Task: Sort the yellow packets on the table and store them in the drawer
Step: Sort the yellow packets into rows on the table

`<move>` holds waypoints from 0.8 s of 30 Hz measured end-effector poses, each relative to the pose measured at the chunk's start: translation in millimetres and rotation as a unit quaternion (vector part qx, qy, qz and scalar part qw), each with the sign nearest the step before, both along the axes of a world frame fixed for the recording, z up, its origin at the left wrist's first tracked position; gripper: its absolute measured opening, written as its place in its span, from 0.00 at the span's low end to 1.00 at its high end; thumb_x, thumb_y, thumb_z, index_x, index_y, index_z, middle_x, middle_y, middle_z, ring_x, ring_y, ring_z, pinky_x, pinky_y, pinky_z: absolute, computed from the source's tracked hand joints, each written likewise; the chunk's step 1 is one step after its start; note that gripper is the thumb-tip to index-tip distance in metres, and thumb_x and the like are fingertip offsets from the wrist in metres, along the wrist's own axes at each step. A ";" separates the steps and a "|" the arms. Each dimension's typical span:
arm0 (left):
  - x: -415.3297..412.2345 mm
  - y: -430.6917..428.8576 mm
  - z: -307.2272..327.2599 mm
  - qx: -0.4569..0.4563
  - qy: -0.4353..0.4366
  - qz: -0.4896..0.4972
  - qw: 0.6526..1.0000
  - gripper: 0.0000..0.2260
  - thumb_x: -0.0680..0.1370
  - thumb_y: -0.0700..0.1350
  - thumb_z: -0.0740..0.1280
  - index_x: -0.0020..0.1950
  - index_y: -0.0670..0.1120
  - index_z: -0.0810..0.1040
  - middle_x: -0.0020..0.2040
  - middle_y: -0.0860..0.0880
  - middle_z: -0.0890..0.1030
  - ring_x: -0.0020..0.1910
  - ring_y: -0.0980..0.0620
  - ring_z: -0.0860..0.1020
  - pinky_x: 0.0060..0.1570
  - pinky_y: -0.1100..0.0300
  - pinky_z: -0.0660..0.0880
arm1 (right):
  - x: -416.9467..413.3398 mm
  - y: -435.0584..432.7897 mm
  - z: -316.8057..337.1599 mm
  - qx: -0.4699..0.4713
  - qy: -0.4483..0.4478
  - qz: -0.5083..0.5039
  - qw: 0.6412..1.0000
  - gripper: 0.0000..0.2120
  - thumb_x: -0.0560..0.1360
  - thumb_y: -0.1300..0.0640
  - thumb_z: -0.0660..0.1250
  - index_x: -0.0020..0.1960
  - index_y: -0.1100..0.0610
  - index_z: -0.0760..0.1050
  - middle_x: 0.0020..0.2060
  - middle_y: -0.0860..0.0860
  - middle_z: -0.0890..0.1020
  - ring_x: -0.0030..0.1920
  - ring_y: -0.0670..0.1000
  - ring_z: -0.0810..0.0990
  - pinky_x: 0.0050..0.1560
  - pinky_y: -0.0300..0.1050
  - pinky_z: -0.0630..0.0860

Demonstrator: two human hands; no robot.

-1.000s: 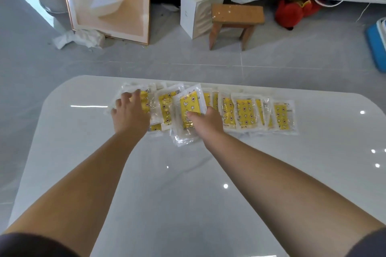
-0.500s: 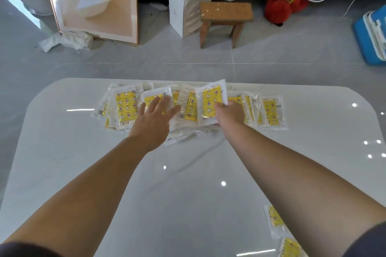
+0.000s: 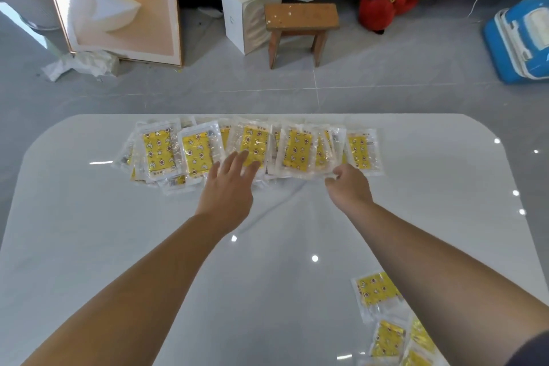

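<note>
Along the far edge of the tabletop [image 3: 148,246] lie the yellow packets [image 3: 297,148], spread in one overlapping row like a fan of cards; we judge that they are laid so that each printed face shows and can be compared. Our left grip [image 3: 228,184] is released, with the fingers straight and flat on a packet near the middle of the row; we think it holds the row down, so that it does not slide on the glossy surface. Our right grip [image 3: 349,187] is clenched lightly on the near edge of the packets toward the right end, thumb against curled fingers; how many wrappers it pinches we cannot tell, because the clear film overlaps. A smaller group of packets [image 3: 375,291] lies well apart at the near right corner, partly hidden by our right forearm; perhaps it is a pile already sorted, but this is only a guess. No drawer is in view; so we judge that the storing is not yet begun and the task is in its sorting part. The wrappers look thin and slippery; gathering them will need a firm pinch, or some may slide out.
</note>
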State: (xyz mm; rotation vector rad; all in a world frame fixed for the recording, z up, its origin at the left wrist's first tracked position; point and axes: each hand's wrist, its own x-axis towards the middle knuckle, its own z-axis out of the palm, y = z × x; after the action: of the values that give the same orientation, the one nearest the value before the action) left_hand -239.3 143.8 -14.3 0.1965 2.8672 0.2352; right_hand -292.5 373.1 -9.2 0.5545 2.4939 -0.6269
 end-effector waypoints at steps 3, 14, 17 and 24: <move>27.6 46.1 4.5 0.038 -0.009 -0.030 0.999 0.24 0.77 0.42 0.61 0.74 0.49 0.63 0.76 0.46 0.60 0.75 0.46 0.57 0.74 0.47 0.56 | 33.6 54.1 -2.1 0.025 -0.035 0.045 0.998 0.18 0.78 0.53 0.63 0.67 0.54 0.71 0.62 0.52 0.76 0.62 0.54 0.75 0.58 0.48 0.72; 146.4 228.2 -13.4 0.031 -0.140 -0.033 0.989 0.22 0.80 0.50 0.60 0.73 0.50 0.64 0.70 0.51 0.67 0.69 0.50 0.67 0.70 0.54 0.59 | 168.4 260.5 -10.9 0.094 -0.154 0.003 0.984 0.21 0.77 0.52 0.63 0.68 0.54 0.66 0.63 0.56 0.69 0.62 0.60 0.72 0.60 0.51 0.72; 161.4 275.7 -22.9 0.002 -0.157 -0.010 0.987 0.23 0.78 0.54 0.62 0.71 0.50 0.64 0.68 0.51 0.68 0.66 0.50 0.69 0.65 0.54 0.64 | 199.5 307.6 -20.1 0.127 -0.154 -0.102 0.975 0.21 0.78 0.51 0.62 0.67 0.56 0.64 0.62 0.59 0.68 0.64 0.64 0.69 0.62 0.57 0.69; 162.4 337.7 -47.0 -0.061 -0.151 0.057 0.985 0.30 0.75 0.54 0.68 0.72 0.48 0.59 0.67 0.49 0.66 0.65 0.48 0.68 0.62 0.53 0.68 | 230.1 373.3 -53.0 0.118 -0.191 -0.287 0.931 0.33 0.77 0.52 0.65 0.74 0.64 0.54 0.68 0.66 0.65 0.67 0.66 0.67 0.67 0.56 0.64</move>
State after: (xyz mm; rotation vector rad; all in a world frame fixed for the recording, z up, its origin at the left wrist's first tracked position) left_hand -76.8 481.5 -61.4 -0.0252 2.5814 0.0986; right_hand -62.4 746.4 -62.1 1.3844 2.0355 -0.3672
